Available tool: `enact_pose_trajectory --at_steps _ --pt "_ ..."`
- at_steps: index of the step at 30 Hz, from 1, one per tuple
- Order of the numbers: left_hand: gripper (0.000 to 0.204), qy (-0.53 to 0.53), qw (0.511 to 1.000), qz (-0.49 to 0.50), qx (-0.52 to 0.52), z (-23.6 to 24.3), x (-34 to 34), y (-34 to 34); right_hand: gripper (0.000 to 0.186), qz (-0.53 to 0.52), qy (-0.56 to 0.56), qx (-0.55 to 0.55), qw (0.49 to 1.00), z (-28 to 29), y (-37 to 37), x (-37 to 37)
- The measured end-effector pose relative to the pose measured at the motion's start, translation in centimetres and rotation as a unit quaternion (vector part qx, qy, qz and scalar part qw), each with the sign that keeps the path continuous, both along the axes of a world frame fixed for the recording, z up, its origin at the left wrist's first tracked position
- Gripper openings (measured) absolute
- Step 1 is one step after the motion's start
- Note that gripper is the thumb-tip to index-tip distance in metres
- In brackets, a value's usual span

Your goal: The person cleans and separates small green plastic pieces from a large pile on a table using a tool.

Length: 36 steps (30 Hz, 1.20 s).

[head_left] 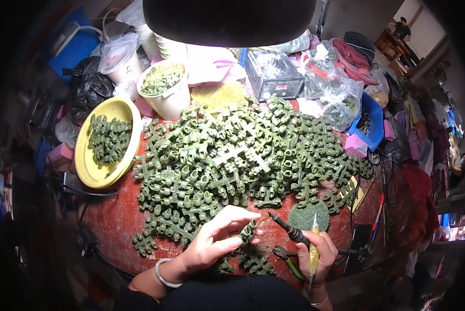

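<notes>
My left hand (pixel 219 239), a silver bangle at its wrist, pinches a small green branched piece (pixel 247 232) at the lower center. My right hand (pixel 319 255) grips a black pen-like tool with a cord (pixel 293 229) and a slim yellow-handled tool (pixel 314 254). The black tool's tip is beside the held piece. A large heap of similar green moulded pieces (pixel 226 155) covers the middle of the red worktable (pixel 116 217). More pieces lie just below my left hand. Green-handled pliers (pixel 293 266) rest under the black tool, near a round green pad (pixel 307 215).
A yellow basin (pixel 81 164) and a white bucket (pixel 160 108) with green pieces sit back left. A dark device (pixel 274 75), plastic bags (pixel 341 106) and a blue tray (pixel 378 133) crowd the back right. A black lamp (pixel 227 18) overhangs the table. Another person (pixel 401 31) is far back right.
</notes>
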State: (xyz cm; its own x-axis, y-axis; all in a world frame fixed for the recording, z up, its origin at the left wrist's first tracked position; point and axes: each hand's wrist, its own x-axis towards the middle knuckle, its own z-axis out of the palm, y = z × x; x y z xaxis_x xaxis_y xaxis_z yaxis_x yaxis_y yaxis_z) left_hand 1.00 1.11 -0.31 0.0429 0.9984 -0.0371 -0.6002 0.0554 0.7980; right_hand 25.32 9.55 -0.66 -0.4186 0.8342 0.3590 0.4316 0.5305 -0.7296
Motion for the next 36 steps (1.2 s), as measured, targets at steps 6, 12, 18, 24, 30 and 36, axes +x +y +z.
enact_pose_trajectory --at_steps 6,12,18,24,30,36 --pt "0.047 0.014 1.000 0.010 0.010 -0.28 0.10 -0.03 0.024 0.018 -0.001 0.006 1.000 -0.38 0.18 -0.08" --pt "0.051 0.060 0.998 0.006 -0.010 -0.27 0.00 -0.17 0.024 0.022 -0.011 0.001 1.000 -0.52 0.19 -0.05" --pt "0.051 0.131 0.991 0.033 0.000 -0.26 0.10 0.02 0.025 0.026 -0.010 0.005 1.000 -0.69 0.17 -0.02" --pt "0.052 0.125 0.992 0.035 0.001 -0.29 0.19 -0.08 0.025 0.025 -0.015 0.003 1.000 -0.65 0.16 -0.04" --pt "0.051 0.123 0.992 0.030 0.004 -0.23 0.11 -0.03 0.024 0.021 -0.017 -0.004 1.000 -0.48 0.08 -0.30" --pt "0.051 0.127 0.992 0.023 -0.006 -0.29 -0.08 -0.09 0.024 0.021 -0.011 0.000 1.000 -0.51 0.10 -0.35"
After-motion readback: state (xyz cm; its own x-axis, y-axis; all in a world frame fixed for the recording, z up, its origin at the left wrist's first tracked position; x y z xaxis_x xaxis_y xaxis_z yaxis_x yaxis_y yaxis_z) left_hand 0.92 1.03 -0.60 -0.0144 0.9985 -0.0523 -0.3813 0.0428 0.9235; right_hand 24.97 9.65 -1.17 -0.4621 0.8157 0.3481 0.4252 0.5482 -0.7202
